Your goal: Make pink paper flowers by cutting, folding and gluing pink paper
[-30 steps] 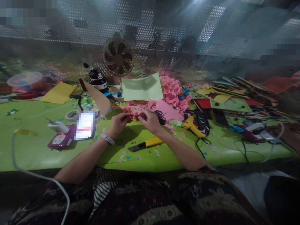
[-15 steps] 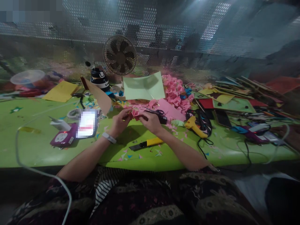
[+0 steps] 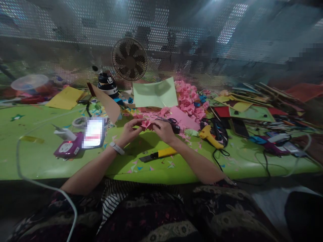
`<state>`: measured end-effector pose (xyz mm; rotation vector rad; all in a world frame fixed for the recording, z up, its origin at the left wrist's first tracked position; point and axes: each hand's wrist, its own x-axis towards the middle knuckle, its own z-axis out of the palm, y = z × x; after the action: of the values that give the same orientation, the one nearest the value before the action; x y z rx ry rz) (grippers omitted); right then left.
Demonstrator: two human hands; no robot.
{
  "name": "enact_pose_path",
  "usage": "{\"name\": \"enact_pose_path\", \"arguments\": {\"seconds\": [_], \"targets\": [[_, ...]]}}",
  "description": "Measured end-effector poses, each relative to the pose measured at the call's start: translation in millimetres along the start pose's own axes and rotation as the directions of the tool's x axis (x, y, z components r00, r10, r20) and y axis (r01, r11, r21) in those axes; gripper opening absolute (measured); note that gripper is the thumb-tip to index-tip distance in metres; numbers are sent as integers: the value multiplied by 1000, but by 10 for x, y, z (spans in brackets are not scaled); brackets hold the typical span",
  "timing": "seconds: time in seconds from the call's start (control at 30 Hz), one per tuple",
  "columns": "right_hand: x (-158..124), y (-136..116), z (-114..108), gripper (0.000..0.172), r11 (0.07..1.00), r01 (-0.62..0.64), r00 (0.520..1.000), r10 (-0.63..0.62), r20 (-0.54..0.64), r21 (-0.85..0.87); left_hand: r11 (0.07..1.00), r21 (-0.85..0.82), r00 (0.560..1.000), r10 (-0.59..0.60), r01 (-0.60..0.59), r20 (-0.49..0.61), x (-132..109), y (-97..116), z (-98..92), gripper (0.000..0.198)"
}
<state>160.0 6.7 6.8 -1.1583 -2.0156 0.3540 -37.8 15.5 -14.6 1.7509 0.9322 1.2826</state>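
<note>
Between my two hands is a small folded pink paper piece (image 3: 146, 124). My left hand (image 3: 130, 131) pinches its left side, and my right hand (image 3: 163, 130) grips its right side with bent fingers. Behind them lies a heap of pink paper pieces (image 3: 189, 99) beside a flat pink sheet (image 3: 185, 117). Dark scissors (image 3: 172, 120) rest just behind my right hand. A yellow cutter knife (image 3: 165, 152) with a dark blade lies below my hands, partly next to my right wrist.
A pale green sheet (image 3: 155, 94) stands behind the hands, near a fan (image 3: 129, 59) and a dark bottle (image 3: 107, 85). Left are a lit phone (image 3: 93, 132) and purple device (image 3: 68, 146). A yellow glue gun (image 3: 210, 136) lies right; another person's hand (image 3: 311, 144) shows far right.
The pink paper piece has turned slightly and shows more of its face. The fingers of both my hands have shifted a little around it.
</note>
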Motion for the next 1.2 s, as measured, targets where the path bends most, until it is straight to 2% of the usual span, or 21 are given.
{"name": "enact_pose_path", "arguments": {"seconds": [0.13,0.33,0.43,0.57,0.8,1.03,1.2], "targets": [[-4,-38,-15,27,999,-46,999,46,29,6,997,57,997,59,-56,-52,5,-15,13,22],[-1,-43,-13,25,995,-81,996,79,29,62,993,76,990,93,-85,-102,-6,4,33,15],[3,-29,-7,25,989,-93,995,89,38,112,998,25,994,66,-64,-89,-10,11,33,18],[13,19,-6,25,991,-86,996,85,8,107,999,-51,996,-25,21,-84,-7,-12,27,32],[56,66,-91,32,989,-114,991,120,-58,96,998,-35,993,-57,54,-103,21,-59,7,41],[148,111,-378,35,979,-168,953,192,-234,117,996,-38,993,-85,82,-85,32,-147,-13,42],[209,179,-835,33,977,-142,892,195,-409,156,995,-37,992,-91,88,-84,21,-177,-3,43]]}}
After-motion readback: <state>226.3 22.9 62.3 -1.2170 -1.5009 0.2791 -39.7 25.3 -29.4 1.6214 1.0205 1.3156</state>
